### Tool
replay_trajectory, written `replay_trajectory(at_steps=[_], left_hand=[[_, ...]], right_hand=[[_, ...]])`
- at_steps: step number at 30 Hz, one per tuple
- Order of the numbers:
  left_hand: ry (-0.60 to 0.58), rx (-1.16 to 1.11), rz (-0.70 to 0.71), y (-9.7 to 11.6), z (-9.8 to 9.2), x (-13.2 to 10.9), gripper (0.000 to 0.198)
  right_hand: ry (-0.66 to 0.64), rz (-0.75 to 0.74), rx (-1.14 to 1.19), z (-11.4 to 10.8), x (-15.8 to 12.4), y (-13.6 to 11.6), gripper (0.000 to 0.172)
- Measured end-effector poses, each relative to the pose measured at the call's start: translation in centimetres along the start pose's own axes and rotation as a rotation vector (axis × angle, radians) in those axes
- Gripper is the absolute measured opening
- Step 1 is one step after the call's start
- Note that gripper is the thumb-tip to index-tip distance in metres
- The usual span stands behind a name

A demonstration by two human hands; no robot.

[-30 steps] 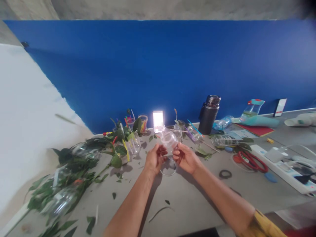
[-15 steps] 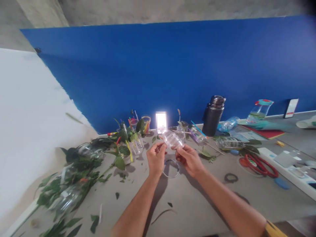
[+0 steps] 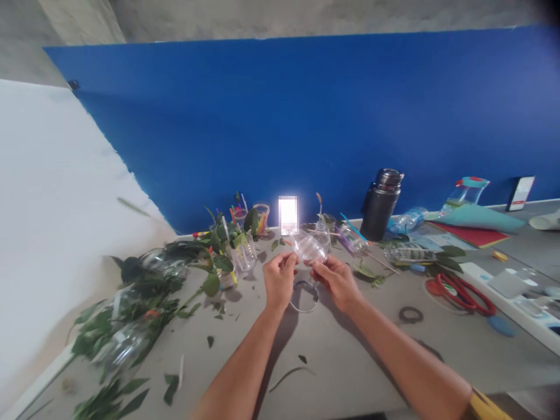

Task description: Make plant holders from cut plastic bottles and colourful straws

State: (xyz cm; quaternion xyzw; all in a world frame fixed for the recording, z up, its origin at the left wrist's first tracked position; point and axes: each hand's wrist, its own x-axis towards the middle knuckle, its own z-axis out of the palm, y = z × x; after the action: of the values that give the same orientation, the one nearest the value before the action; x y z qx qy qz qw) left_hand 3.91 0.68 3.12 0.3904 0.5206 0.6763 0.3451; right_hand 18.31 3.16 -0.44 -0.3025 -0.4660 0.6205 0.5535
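Clear plastic cup (image 3: pixel 310 248) sits pinched between my left hand (image 3: pixel 279 281) and right hand (image 3: pixel 336 283), both closed on it, above a thin ring (image 3: pixel 303 311) on the bench (image 3: pixel 332 361).

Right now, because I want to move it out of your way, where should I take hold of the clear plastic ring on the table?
Pinch the near rim of the clear plastic ring, coming from the near side, low over the gray table. The ring looks thin and lies flat, and its far side sits below the left hand and right hand holding the clear plastic piece, so the near rim is the free part.
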Motion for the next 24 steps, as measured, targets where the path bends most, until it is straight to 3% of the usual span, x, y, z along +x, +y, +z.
replay_trajectory(at_steps=[8, 14, 18, 24], left_hand=[[0.032, -0.001, 0.0, -1.0, -0.2, 0.1, 0.016], [0.063, 0.01, 0.096, -0.4, -0.4, 0.1, 0.019], [0.018, 0.147, 0.182, -0.2, -0.2, -0.3, 0.006], [-0.012, 0.396, 0.253, -0.5, -0.5, -0.2, 0.022]], right_hand=[[0.028, -0.063, -0.13, 0.6, -0.4, 0.6, 0.039], [0.024, 0.03, 0.017, 1.1, -0.5, 0.8, 0.041], [0.016, 0.135, 0.239, 1.0, -0.2, 0.3, 0.042], [0.04, 0.149, 0.229, 1.0, -0.2, 0.0, 0.045]])
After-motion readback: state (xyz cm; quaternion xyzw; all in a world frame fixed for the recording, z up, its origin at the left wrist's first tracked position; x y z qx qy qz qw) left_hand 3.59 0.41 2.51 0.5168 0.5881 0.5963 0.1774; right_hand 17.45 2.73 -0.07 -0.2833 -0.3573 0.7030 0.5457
